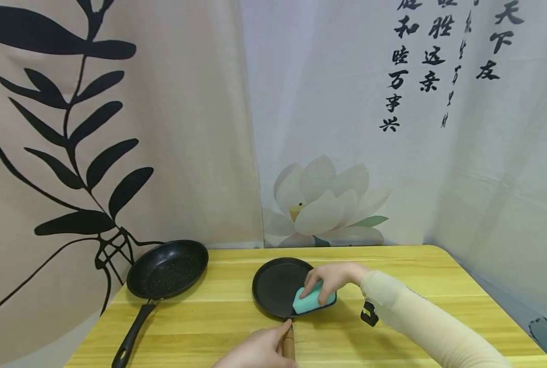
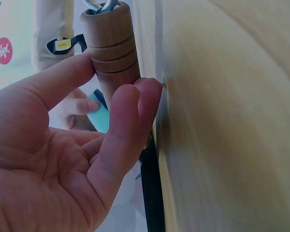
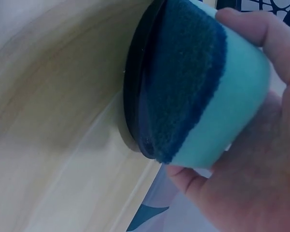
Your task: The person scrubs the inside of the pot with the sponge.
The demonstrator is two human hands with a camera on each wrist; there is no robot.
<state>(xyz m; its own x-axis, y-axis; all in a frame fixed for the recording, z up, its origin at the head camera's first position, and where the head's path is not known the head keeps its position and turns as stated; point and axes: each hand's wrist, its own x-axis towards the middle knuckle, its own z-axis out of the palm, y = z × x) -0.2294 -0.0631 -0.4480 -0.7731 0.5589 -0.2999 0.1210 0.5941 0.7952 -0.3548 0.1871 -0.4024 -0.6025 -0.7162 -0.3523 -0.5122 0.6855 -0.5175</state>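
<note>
A small flat black frying pan (image 1: 277,286) lies on the table, its handle toward me. My left hand (image 1: 258,349) holds its wooden handle (image 2: 112,38), thumb and fingers around the ringed brown grip. At the pan's right side my right hand (image 1: 335,277) grips a turquoise sponge (image 1: 309,303) between thumb and fingers. In the right wrist view the sponge's dark scouring layer (image 3: 188,72) faces the pan and overhangs its rim (image 3: 135,87). Part of the pan's right side is hidden under the hand and sponge.
A larger speckled black frying pan (image 1: 169,270) stands at the table's left, its black handle (image 1: 133,335) pointing toward me. Behind the wooden table (image 1: 393,296) hangs a printed curtain (image 1: 200,128). A small black and yellow device (image 1: 369,314) hangs at the right wrist.
</note>
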